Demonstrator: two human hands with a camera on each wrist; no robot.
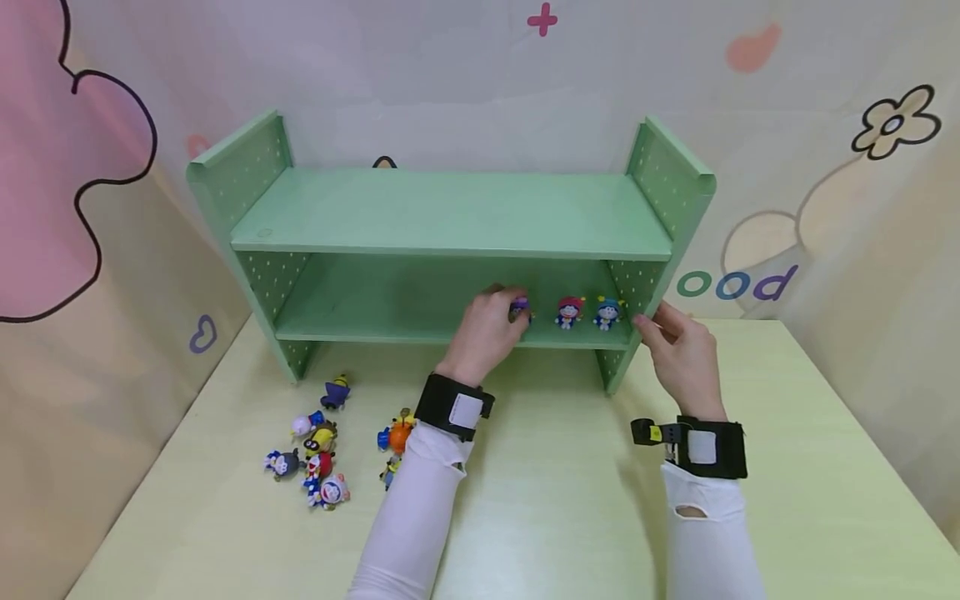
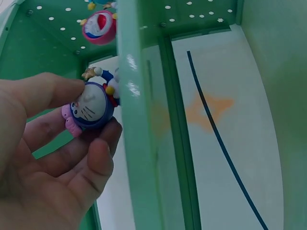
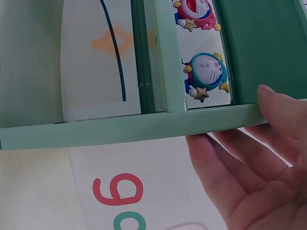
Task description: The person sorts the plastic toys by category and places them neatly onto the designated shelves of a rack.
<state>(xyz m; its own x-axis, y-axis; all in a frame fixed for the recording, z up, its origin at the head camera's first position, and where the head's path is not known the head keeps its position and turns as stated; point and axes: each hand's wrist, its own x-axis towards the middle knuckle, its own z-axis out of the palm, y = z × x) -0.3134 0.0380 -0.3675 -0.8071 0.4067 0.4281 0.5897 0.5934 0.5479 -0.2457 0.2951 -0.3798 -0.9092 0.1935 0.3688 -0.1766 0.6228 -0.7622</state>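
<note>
At the lower shelf of the green rack, my left hand (image 1: pixel 487 329) pinches a small cartoon cat figurine (image 2: pixel 93 105) between thumb and fingers. The figurine has a blue head and a pink top, and its lower part is at the shelf's front edge. To its right stand a red-hatted figurine (image 1: pixel 568 312) and a blue-hatted figurine (image 1: pixel 607 313). My right hand (image 1: pixel 686 362) grips the front edge of the rack's right side panel (image 3: pixel 211 120), thumb on one face and fingers on the other.
The green rack (image 1: pixel 450 212) stands at the back of the pale table (image 1: pixel 555 500). Several loose figurines (image 1: pixel 320 437) lie at the left front, and an orange figurine (image 1: pixel 400 435) lies near my left forearm. A printed cloth (image 1: pixel 465 83) hangs behind.
</note>
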